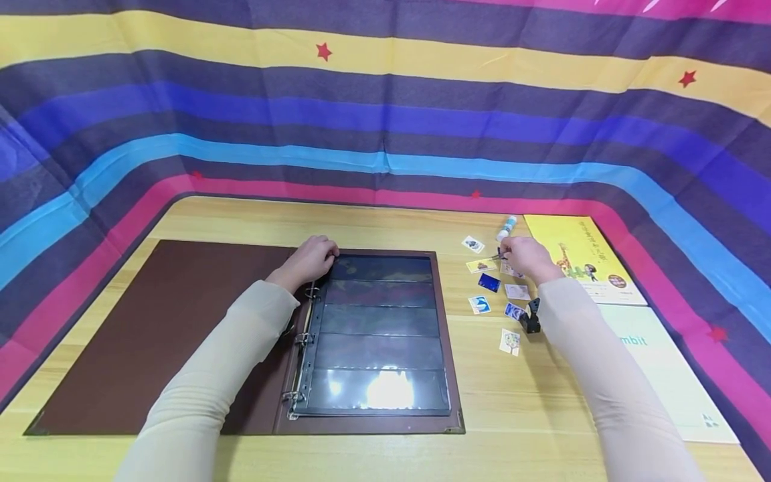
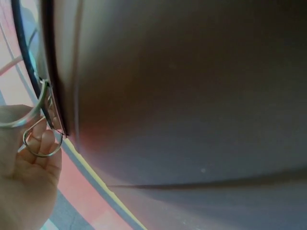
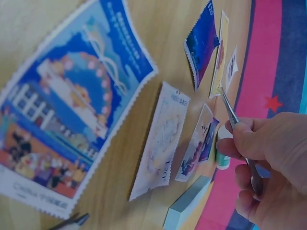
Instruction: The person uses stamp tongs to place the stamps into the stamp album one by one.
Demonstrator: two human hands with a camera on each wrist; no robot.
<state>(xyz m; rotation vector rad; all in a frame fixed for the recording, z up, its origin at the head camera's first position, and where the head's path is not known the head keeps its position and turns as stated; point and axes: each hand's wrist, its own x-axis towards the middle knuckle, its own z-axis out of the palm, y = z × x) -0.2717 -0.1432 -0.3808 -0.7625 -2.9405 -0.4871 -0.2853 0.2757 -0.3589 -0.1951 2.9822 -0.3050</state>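
Note:
My right hand [image 1: 530, 259] holds a pair of metal tweezers [image 3: 230, 113], pinched between thumb and fingers. The tweezers' tips meet the edge of a yellow stamp [image 1: 480, 266]; whether they grip it, I cannot tell. Several other stamps lie around it, among them a dark blue one [image 1: 489, 282] and a pale one [image 3: 162, 139]. An open brown ring binder [image 1: 181, 314] lies to the left. At the top of its rings rests my left hand [image 1: 312, 259], touching the upper edge of a black pocket page [image 1: 379, 318]. Its fingertips are partly hidden in the head view.
A glue stick [image 1: 506, 228] lies behind the stamps. A yellow book [image 1: 578, 248] and a pale green book [image 1: 656, 368] lie at the right. Striped cloth [image 1: 385, 134] hangs behind the wooden table [image 1: 482, 408]. Metal rings [image 1: 304, 339] stand up along the binder's spine.

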